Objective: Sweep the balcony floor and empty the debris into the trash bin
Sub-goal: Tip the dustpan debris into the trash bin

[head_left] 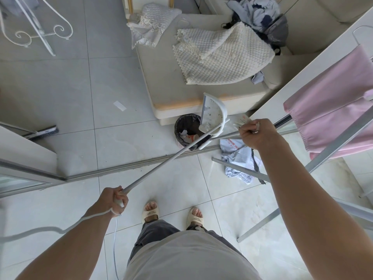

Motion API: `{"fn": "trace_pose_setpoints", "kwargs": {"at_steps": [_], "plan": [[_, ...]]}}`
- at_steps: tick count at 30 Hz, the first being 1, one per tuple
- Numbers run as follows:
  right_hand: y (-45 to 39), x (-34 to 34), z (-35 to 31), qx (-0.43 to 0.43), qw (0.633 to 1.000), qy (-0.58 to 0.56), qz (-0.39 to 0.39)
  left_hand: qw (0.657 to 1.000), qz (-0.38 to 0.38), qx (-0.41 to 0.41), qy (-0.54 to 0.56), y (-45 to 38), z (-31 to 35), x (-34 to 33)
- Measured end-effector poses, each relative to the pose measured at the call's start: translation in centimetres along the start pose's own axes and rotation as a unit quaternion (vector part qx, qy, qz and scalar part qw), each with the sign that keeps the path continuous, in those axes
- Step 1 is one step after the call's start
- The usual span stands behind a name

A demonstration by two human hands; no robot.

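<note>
Beside the trash bin (186, 130), which stands on the grey tiles against the front edge of a cream sofa cushion (201, 102), a metal door track (121, 168) runs across the floor and separates the grey tiles from the paler balcony floor (181, 190). The bin sits just beyond that track. It has a black liner and holds crumpled paper and scraps, some white and some reddish.

A white dustpan (213, 114) is tipped up over the bin's right rim, its pan face speckled with dust; a small dark label on it is too small to read. Its long handle slants from the bin back to the left hand (115, 199), which grips the handle end with fingers wrapped round it. The right hand (256, 134), right of the bin, is closed around a thin metal rod and some papers; what the rod belongs to I cannot tell.

Right of the bin, a crumpled grey plastic mailer (238, 158) with red printing, not legible, lies on the balcony tiles under the legs of a drying rack (323, 158) that carries a pink towel (333, 102). Open tile lies left of the bin, with a small scrap of tape (119, 106) and, further left, a brush head (45, 131) by a door frame. Two sandalled feet (171, 215) stand on the near side of the track.
</note>
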State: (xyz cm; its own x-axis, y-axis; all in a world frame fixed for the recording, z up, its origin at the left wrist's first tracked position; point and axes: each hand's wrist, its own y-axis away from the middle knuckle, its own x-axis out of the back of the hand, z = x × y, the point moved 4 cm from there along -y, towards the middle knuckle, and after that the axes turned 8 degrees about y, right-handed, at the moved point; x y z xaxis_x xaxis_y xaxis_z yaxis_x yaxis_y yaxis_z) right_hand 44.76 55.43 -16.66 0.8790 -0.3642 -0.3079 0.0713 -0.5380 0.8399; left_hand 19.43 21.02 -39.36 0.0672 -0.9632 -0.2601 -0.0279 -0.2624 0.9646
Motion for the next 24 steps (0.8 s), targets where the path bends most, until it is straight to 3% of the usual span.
{"fn": "trace_pose_setpoints", "kwargs": {"at_steps": [15,24], "plan": [[-2.3,1.5,0.1,-0.013,0.998,0.037,0.038,1.0,0.021,0.002,-0.002,0.4,-0.4,0.7],[-0.3,1.2,-0.5,0.019,0.999,0.026,0.005,0.999,0.04,0.013,0.011,0.3,-0.7,1.4]]}}
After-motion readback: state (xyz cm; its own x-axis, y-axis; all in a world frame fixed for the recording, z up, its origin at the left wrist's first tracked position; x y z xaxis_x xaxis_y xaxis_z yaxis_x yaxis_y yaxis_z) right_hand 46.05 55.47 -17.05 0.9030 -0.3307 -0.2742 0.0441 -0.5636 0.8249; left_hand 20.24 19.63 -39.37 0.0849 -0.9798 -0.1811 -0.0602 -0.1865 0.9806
